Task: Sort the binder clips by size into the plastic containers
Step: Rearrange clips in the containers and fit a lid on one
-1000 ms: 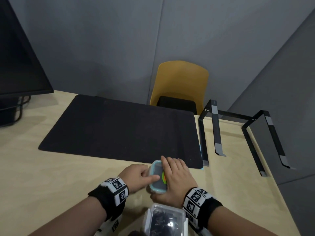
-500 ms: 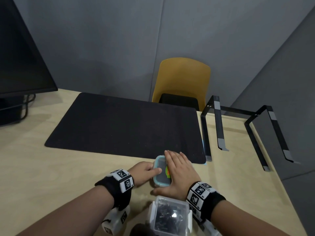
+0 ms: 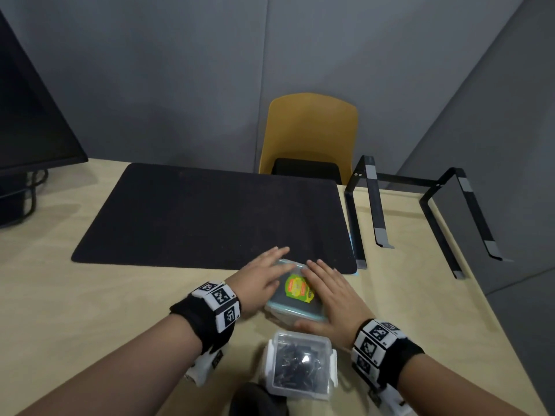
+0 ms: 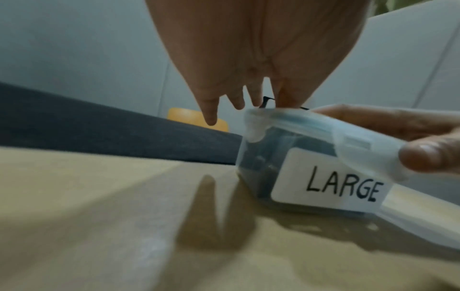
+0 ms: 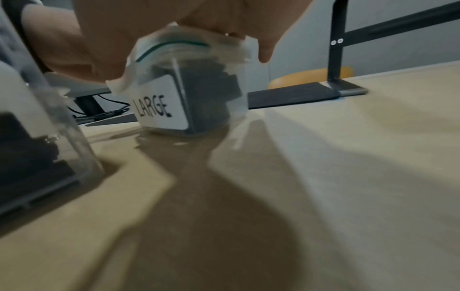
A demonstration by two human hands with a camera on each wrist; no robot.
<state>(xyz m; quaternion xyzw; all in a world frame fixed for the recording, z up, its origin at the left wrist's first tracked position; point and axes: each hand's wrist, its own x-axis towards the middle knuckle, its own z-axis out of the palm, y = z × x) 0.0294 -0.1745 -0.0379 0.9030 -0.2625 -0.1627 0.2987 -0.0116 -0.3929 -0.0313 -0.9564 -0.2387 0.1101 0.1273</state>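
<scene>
A clear plastic container labelled LARGE (image 3: 295,291) (image 4: 323,183) (image 5: 161,110) stands on the wooden table just before the black mat. It is full of black binder clips, and its lid carries a green and yellow sticker. My left hand (image 3: 261,274) (image 4: 248,59) lies with straight fingers on the lid's left edge. My right hand (image 3: 327,289) (image 5: 174,15) lies flat on the lid's right side. Its thumb (image 4: 423,157) presses the side flap above the label. A second clear container (image 3: 300,367) (image 5: 30,147) of black clips, lid on, stands nearer to me.
The black mat (image 3: 210,217) covers the table's middle. A black metal stand (image 3: 375,205) is at the right. A monitor (image 3: 30,115) is at the far left. A yellow chair (image 3: 309,136) stands behind the table. Bare wood lies left of my hands.
My left hand went from touching the container's left side to lying with fingers stretched over the lid's left edge. My right hand slid right, so the sticker now shows.
</scene>
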